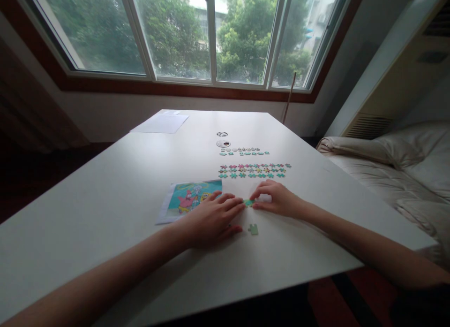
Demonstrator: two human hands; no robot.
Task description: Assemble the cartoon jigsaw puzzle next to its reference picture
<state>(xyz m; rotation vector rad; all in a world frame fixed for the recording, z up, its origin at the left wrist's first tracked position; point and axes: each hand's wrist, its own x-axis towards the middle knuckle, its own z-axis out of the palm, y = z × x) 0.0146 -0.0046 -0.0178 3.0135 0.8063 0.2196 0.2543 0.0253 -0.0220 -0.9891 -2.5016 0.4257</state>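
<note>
My left hand (214, 219) lies flat with fingers spread, over the right edge of a printed cartoon picture (186, 200). Its fingertips touch the left side of a small green jigsaw piece (248, 203). From the right, my right hand (274, 199) pinches that piece between thumb and fingers, low against the table. A paler green jigsaw piece (253, 229) with a knob lies just nearer to me, apart from both hands. Beyond the hands, loose jigsaw pieces (252, 170) lie in several rows, mostly teal with some pink and yellow.
Farther back are more rows of small pieces (244, 152) and two round discs (223, 143). White paper sheets (161, 123) lie at the far left of the white table (105, 200). A padded sofa (379, 158) stands to the right, and a window spans the far wall.
</note>
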